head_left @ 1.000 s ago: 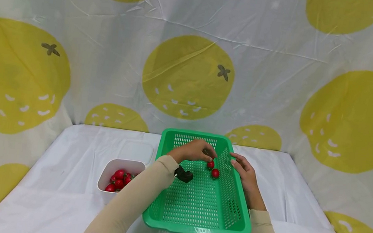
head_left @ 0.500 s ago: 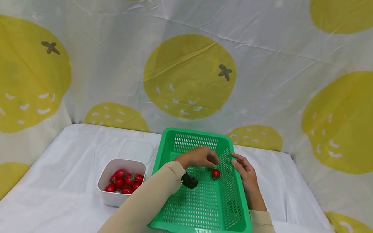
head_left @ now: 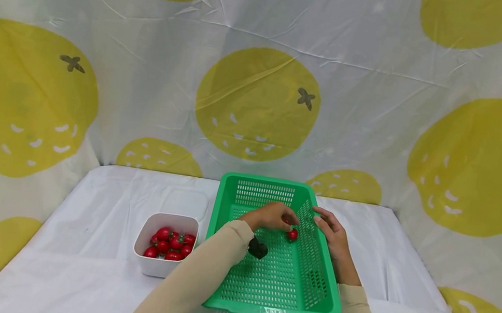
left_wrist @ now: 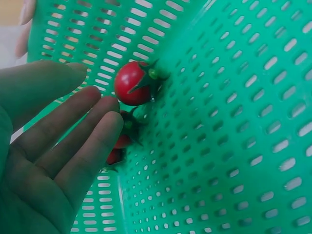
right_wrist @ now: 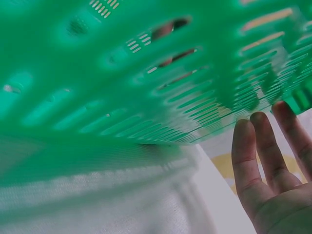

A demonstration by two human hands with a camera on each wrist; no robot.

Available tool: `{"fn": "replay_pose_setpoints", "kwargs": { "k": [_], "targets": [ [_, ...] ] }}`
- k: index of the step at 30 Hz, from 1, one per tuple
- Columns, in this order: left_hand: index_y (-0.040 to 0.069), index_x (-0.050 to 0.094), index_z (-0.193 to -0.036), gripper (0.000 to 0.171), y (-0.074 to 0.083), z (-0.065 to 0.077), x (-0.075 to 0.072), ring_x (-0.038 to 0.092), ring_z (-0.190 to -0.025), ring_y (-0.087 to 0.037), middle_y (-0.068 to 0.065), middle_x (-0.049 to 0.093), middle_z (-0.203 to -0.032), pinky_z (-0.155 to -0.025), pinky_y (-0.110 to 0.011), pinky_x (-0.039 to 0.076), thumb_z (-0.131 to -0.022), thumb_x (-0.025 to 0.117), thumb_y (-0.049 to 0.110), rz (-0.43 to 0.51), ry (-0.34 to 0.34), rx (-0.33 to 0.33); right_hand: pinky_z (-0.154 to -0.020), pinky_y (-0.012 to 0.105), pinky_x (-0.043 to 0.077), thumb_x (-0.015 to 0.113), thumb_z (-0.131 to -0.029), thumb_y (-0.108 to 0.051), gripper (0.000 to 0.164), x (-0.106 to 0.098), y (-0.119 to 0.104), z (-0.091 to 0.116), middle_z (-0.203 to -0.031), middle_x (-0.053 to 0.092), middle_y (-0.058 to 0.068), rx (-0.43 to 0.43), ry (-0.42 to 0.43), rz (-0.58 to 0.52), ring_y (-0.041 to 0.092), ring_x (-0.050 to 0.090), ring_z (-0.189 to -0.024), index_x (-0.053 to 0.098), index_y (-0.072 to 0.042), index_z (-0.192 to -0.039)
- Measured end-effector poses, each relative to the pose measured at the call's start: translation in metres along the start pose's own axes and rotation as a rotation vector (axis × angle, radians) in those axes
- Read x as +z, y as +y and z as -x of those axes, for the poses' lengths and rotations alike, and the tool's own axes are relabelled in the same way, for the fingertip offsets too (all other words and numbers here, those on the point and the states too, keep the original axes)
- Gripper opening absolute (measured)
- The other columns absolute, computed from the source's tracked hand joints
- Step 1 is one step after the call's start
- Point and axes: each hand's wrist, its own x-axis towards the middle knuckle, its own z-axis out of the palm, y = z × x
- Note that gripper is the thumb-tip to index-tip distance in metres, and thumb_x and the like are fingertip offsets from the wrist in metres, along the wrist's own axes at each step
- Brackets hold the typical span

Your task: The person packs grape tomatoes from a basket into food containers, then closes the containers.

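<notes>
The left grip (head_left: 275, 217) is standing loosely parted, its thumb lying away from straight fingers; it is holding nothing that shows, and whether a fingertip is touching fruit I cannot tell. Just beyond those fingertips, a small tomato (left_wrist: 132, 87) is lying in the basket (head_left: 237, 307), with two more tomatoes (left_wrist: 123, 142) partly hiding behind the fingers. They are sitting by the basket's right wall, toward its far right corner. The nearest is looking light, firm and smooth, so probably a little slippery and prone to bruising under a hard squeeze; its round sides are offering the best hold, its leafy top the worst. The right grip (head_left: 332, 237) is resting straight fingers against the basket's right rim near the far corner. Left of the basket, a white tub (head_left: 154, 268) is holding other tomatoes (head_left: 176, 242) on the cloth-covered counter (head_left: 81, 240). A pale lid (head_left: 185, 203) is lying behind it, toward the counter's far edge.
</notes>
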Motion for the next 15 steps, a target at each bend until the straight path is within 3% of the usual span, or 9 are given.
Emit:
{"fn": "replay_pose_setpoints", "kwargs": {
  "k": [8,15],
  "targets": [
    [0.010,0.067,-0.121,0.029,0.0009,-0.0015,0.0043,0.061,-0.108,-0.015,-0.002,0.066,-0.118,-0.084,-0.021,0.049,-0.092,0.065,0.009,0.000,-0.010,-0.041,-0.072,0.027,0.055,0.053,-0.100,-0.029,0.046,-0.0012,0.0018,-0.0011,-0.119,0.054,0.001,0.008,-0.005,-0.021,0.012,0.061,-0.092,0.048,-0.007,-0.139],
    [0.011,0.069,-0.117,0.027,-0.0009,-0.0026,0.0073,0.062,-0.100,-0.010,0.001,0.068,-0.111,-0.081,-0.018,0.049,-0.090,0.068,0.011,-0.056,-0.045,-0.034,-0.073,0.027,0.054,0.053,-0.100,-0.030,0.046,-0.0002,0.0025,-0.0010,-0.119,0.053,0.002,0.001,-0.010,-0.011,0.013,0.060,-0.093,0.048,-0.008,-0.140]
  ]
}}
